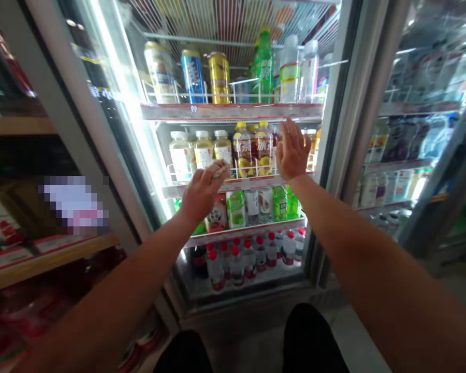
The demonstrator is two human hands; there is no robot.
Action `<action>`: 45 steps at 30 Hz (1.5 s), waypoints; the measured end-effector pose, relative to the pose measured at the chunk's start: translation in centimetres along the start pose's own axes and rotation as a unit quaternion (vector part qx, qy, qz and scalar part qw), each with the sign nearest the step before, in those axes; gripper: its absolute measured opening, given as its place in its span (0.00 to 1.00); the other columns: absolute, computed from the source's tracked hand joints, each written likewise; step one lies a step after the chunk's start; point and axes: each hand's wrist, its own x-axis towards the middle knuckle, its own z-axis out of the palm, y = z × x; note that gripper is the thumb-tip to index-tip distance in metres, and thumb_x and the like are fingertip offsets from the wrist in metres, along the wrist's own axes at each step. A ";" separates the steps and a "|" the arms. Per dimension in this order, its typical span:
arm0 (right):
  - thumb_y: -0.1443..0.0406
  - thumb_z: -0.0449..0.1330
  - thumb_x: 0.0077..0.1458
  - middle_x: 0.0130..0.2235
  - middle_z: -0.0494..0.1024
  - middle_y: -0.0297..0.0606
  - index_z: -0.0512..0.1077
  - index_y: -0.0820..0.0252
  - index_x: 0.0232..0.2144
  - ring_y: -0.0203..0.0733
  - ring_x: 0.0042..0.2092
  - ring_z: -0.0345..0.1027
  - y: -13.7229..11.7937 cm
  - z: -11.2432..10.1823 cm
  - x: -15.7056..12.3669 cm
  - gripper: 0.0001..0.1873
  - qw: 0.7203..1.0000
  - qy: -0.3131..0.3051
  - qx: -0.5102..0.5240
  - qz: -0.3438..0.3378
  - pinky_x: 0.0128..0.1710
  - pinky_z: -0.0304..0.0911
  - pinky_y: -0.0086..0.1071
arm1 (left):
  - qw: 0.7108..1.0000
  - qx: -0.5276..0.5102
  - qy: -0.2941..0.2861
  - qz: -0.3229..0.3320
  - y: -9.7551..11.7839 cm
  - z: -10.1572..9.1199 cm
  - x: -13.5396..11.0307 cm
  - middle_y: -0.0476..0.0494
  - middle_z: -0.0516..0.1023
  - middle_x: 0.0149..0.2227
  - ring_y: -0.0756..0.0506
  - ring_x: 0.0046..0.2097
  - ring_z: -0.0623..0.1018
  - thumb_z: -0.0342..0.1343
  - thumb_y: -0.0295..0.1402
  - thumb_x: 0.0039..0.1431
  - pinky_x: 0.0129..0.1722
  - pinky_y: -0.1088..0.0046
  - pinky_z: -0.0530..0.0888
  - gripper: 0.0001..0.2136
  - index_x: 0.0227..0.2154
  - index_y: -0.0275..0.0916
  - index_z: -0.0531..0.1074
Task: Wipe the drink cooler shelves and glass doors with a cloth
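My left hand [204,189] is closed around a small crumpled whitish cloth [222,167], in front of the middle shelf of a lit drinks fridge. Right behind it stand pale bottles with white caps [202,151]. My right hand [293,149] is raised with its fingers stretched out and holds nothing. It is beside the iced tea bottles [264,149] with yellow caps and partly covers the bottles behind it. Whether it touches any of them I cannot tell. Below both hands runs the shelf's front rail [252,182].
Cans [219,77] and a green bottle [264,65] stand on the upper shelf [233,111]. Cartons [236,208] fill the lower shelf, with red-capped water bottles [236,265] beneath. A metal door frame [345,140] borders the right side; wooden shelving [50,265] lies to the left.
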 end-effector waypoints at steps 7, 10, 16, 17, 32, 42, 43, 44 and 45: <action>0.65 0.39 0.65 0.70 0.57 0.42 0.53 0.57 0.70 0.50 0.72 0.46 0.5 0.5 -0.3 0.32 1.000 0.006 -0.012 -0.002 0.69 0.44 0.57 | 0.996 0.045 0.054 -0.060 -1.6 -2.0 5.2 0.48 0.67 0.61 0.38 0.56 0.71 0.47 0.33 0.71 0.50 0.55 0.77 0.18 0.60 0.53 0.67; 0.65 0.38 0.65 0.70 0.58 0.41 0.51 0.56 0.70 0.50 0.72 0.46 0.6 0.6 -0.3 0.32 1.000 0.010 -0.015 -0.009 0.69 0.44 0.59 | 0.993 0.023 0.078 -0.088 -1.0 -1.1 6.2 0.48 0.65 0.63 0.36 0.59 0.69 0.46 0.33 0.72 0.56 0.50 0.73 0.18 0.61 0.51 0.66; 0.65 0.38 0.65 0.70 0.60 0.41 0.55 0.57 0.69 0.47 0.72 0.48 0.6 0.8 -0.2 0.31 0.999 0.026 -0.024 -0.008 0.69 0.47 0.54 | 0.986 0.016 -0.086 0.142 2.0 0.6 4.9 0.47 0.70 0.62 0.41 0.50 0.75 0.47 0.22 0.67 0.45 0.60 0.77 0.25 0.60 0.56 0.67; 0.65 0.39 0.64 0.70 0.60 0.41 0.55 0.57 0.69 0.47 0.72 0.48 0.6 0.7 -0.2 0.32 0.999 0.024 -0.021 -0.007 0.69 0.47 0.55 | 0.984 0.017 -0.095 0.149 2.0 0.4 5.2 0.47 0.70 0.62 0.41 0.50 0.75 0.47 0.22 0.67 0.44 0.61 0.77 0.25 0.61 0.55 0.67; 0.61 0.37 0.66 0.70 0.59 0.41 0.58 0.58 0.67 0.44 0.72 0.48 0.8 0.8 -0.3 0.31 1.000 0.015 -0.010 0.001 0.70 0.45 0.50 | 0.997 0.053 0.025 0.056 2.2 1.5 8.0 0.42 0.67 0.63 0.38 0.54 0.71 0.46 0.26 0.69 0.48 0.58 0.73 0.22 0.62 0.49 0.65; 0.55 0.40 0.66 0.71 0.56 0.44 0.52 0.58 0.70 0.48 0.73 0.43 1.1 0.2 -0.6 0.34 0.999 -0.004 0.013 -0.030 0.69 0.43 0.55 | 0.999 -0.027 -0.019 0.019 5.0 1.9 9.6 0.39 0.69 0.62 0.37 0.57 0.72 0.45 0.30 0.70 0.56 0.54 0.72 0.21 0.63 0.45 0.62; 0.53 0.40 0.65 0.71 0.55 0.44 0.51 0.58 0.70 0.49 0.73 0.42 1.1 0.1 -0.7 0.35 0.999 -0.007 0.012 -0.046 0.69 0.44 0.54 | 0.999 -0.047 -0.004 -0.011 5.3 1.9 10.2 0.38 0.69 0.61 0.37 0.58 0.71 0.45 0.30 0.70 0.58 0.54 0.71 0.20 0.63 0.44 0.62; 0.51 0.40 0.65 0.71 0.55 0.44 0.51 0.59 0.70 0.48 0.73 0.42 1.2 0.0 -0.8 0.36 0.998 -0.010 0.009 -0.063 0.69 0.46 0.53 | 0.997 -0.067 0.008 -0.033 5.6 2.0 10.8 0.38 0.69 0.61 0.38 0.59 0.71 0.45 0.31 0.70 0.59 0.55 0.71 0.20 0.63 0.44 0.61; 0.49 0.41 0.65 0.71 0.55 0.44 0.51 0.59 0.70 0.48 0.73 0.43 1.2 0.0 -0.9 0.37 0.997 -0.016 0.005 -0.081 0.69 0.47 0.51 | 0.995 -0.086 0.014 -0.046 5.9 2.0 11.4 0.38 0.69 0.61 0.38 0.60 0.70 0.45 0.31 0.70 0.60 0.55 0.70 0.20 0.63 0.44 0.61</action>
